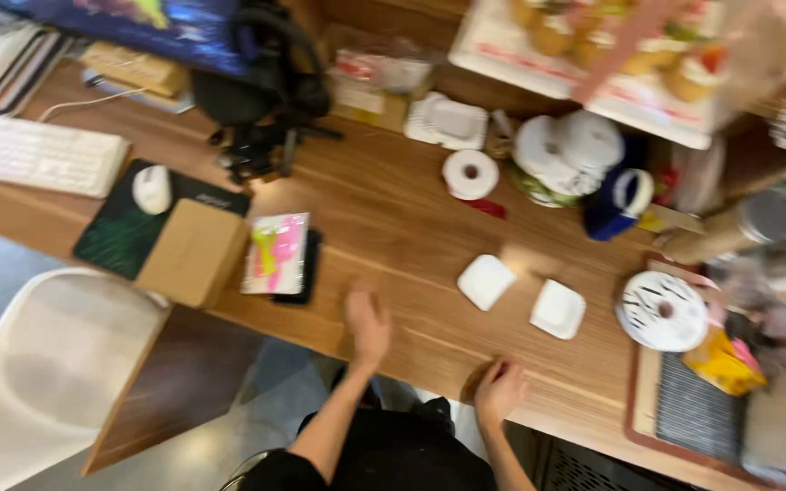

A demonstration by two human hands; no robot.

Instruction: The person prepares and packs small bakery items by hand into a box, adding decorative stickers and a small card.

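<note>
Two small white square dishes [487, 281] [558, 309] are seen side by side on the counter [393, 227]. One white tape roll [470, 174] is counted, plus one round black-and-white patterned disc [664, 311]. One white keyboard [36, 152], one white mouse [152, 189] and one cardboard box [193, 252] are spotted too. One white chair [43, 368] is parked alongside. Two hands [368, 323] [500, 389] are counted.

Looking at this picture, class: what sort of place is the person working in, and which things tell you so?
Probably a desk in a small shop or craft workspace. A white keyboard and mouse share the wooden table with rolls of tape and small white boxes.
</note>
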